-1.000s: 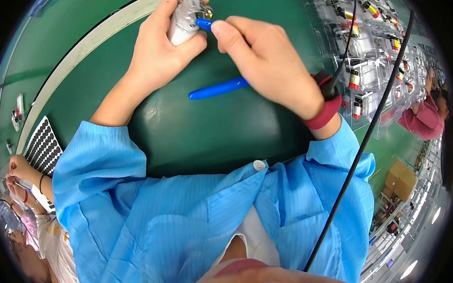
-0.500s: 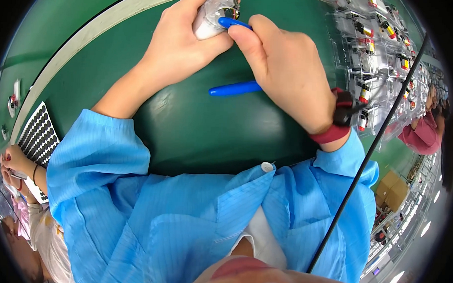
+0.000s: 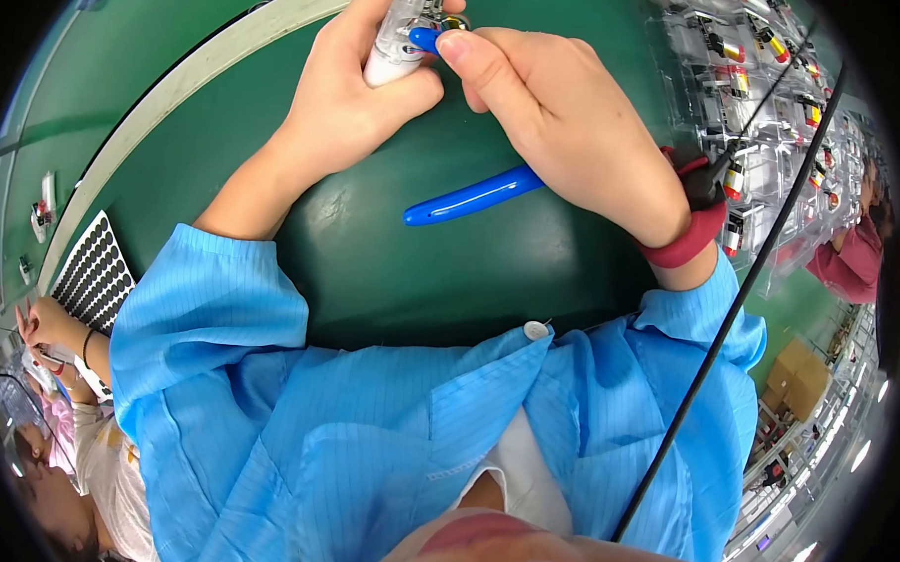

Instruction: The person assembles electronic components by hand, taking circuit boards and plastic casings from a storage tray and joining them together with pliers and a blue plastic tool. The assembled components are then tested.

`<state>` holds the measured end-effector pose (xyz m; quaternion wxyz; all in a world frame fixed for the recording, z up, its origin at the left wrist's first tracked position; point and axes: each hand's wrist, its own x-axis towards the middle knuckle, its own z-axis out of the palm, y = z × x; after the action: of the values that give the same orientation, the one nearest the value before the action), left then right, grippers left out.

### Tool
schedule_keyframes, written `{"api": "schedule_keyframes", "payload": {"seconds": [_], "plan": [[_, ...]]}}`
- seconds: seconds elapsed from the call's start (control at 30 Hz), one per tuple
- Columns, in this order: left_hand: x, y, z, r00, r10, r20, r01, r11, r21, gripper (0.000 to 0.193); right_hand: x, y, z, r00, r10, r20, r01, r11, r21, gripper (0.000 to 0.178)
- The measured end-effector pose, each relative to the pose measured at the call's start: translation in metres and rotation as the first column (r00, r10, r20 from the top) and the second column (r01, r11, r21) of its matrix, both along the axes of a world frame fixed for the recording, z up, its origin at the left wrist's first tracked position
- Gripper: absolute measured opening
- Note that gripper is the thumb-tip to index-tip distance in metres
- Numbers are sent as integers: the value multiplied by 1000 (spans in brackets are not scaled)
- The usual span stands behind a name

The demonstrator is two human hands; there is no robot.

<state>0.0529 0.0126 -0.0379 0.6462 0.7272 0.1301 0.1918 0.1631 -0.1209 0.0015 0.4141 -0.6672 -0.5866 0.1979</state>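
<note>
My left hand (image 3: pixel 352 94) is closed around a small white and clear plastic housing (image 3: pixel 390 56) with dark and metallic parts at its upper end. My right hand (image 3: pixel 565 122) grips a tool with two blue handles (image 3: pixel 473 196), and its head is hidden by the hand. One handle end, beside my thumb, meets the side of the housing. The other handle sticks out to the left beneath my palm, above the green table. On my right wrist is a dark red band (image 3: pixel 687 240) with a black clip and cord.
Clear plastic trays (image 3: pixel 763 123) with several small red, yellow and black parts stand at the right. A sheet of black round stickers (image 3: pixel 95 274) lies at the left, near another person's hand (image 3: pixel 52 327). A pale curved edge (image 3: pixel 179 93) borders the green mat (image 3: pixel 370 288).
The housing has turned more upright and shifted slightly left. My right hand has moved left at the fingers, and the lower blue handle has swung down. The other person's hand has shifted.
</note>
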Motion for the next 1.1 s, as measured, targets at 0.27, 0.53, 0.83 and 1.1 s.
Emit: {"api": "schedule_keyframes", "payload": {"seconds": [0.27, 0.53, 0.83, 1.1], "plan": [[-1, 7, 13, 961, -265, 79, 48, 440, 896, 39, -17, -14, 21, 798, -127, 589, 218, 972, -86, 38], [-22, 11, 10, 983, -173, 65, 185, 915, -359, 31, -12, 12, 4, 998, 5, -69, 1, 996, 88, 44], [-25, 15, 15, 935, -302, 187, 349, 687, -637, 22, -19, 17, 7, 977, 5, -212, 20, 993, 113, 39], [-27, 10, 12, 966, -255, -39, 218, 889, -402, 45, -21, 3, 10, 878, -147, 455, 153, 988, 23, 33]]}}
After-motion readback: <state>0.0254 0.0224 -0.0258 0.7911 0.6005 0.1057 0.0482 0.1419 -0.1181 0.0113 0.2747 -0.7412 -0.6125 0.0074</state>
